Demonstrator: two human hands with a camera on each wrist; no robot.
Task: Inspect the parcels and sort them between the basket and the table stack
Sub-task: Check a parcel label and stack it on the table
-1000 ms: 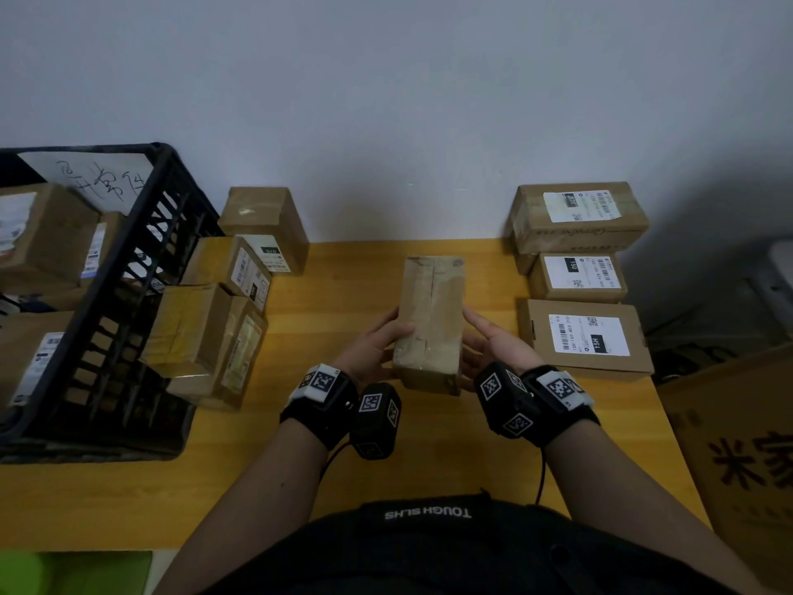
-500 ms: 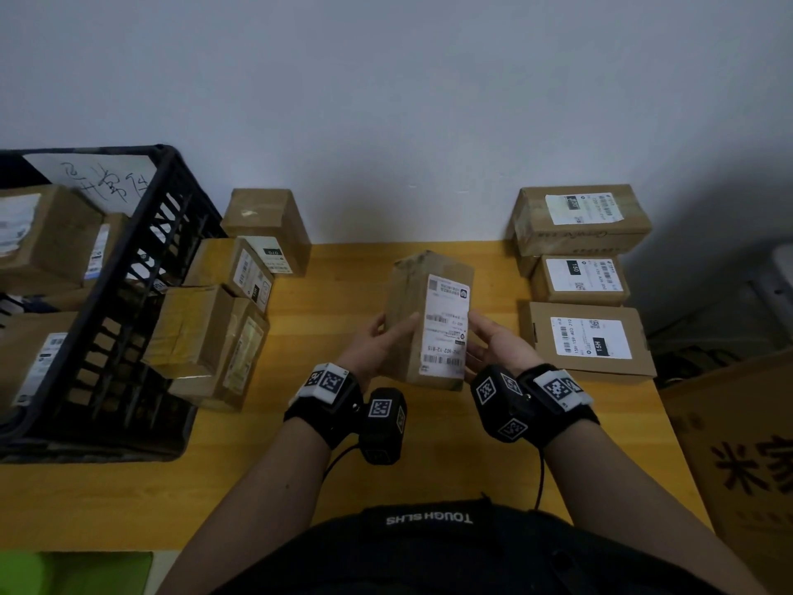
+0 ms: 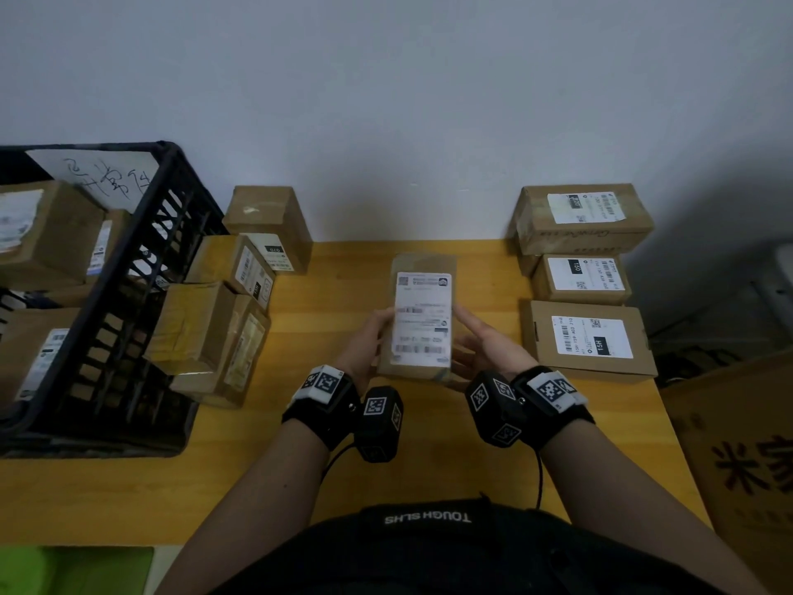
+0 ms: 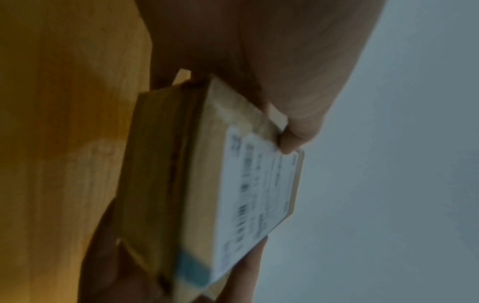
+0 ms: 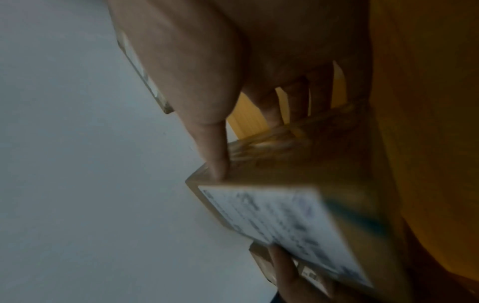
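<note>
Here the left hand (image 3: 364, 343) and the right hand (image 3: 487, 347) hold one brown parcel (image 3: 422, 315) between them above the middle of the yellow wooden table (image 3: 128, 500), each with its thumb on an edge of the top face and its fingers curled under, the white shipping label (image 3: 422, 317) turned up toward the head camera. To the left a black plastic basket (image 3: 141, 251) holds several boxes, with more parcels (image 3: 214, 319) leaning just beside its wall. To the right, three labelled boxes (image 3: 585, 337) lie in a row running back to the wall.
</note>
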